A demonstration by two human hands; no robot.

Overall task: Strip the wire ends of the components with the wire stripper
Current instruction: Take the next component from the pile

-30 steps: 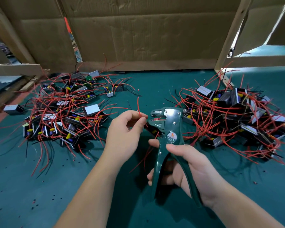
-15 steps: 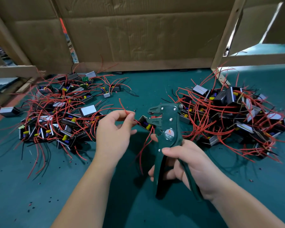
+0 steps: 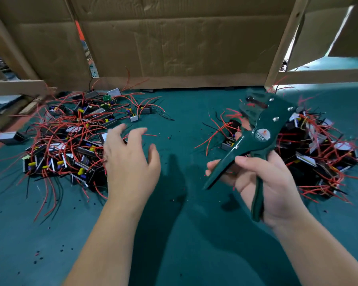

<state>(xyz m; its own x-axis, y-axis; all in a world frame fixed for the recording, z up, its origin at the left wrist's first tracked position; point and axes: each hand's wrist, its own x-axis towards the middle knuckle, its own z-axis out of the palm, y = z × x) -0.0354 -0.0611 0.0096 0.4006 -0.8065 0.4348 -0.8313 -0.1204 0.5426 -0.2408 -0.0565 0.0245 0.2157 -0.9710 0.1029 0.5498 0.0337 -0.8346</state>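
Looks like the in-between bit of the job: nothing seems to be loaded in the tool, so the person is between one component and another. The left hand (image 3: 130, 162) is open, fingers spread and holding nothing, hovering over the near edge of the left pile (image 3: 66, 145) of little boxed components with red and black leads. The right hand (image 3: 265, 182) is wrapped round the handles of the green wire stripper (image 3: 260, 129), which is tipped up and to the right with its head over the inner edge of the right pile (image 3: 318, 145). The handles look spread apart, so the jaws are probably relaxed. There's a smear of red at the head, too blurry to say if it's a wire scrap. Best guess for the next move is to pinch one lead out of that tangle without dragging its neighbours, then bring its end across to the stripper head. The hands are well apart, with bare green mat (image 3: 184, 234) between them, speckled with insulation crumbs. Can't tell which pile is the finished one.
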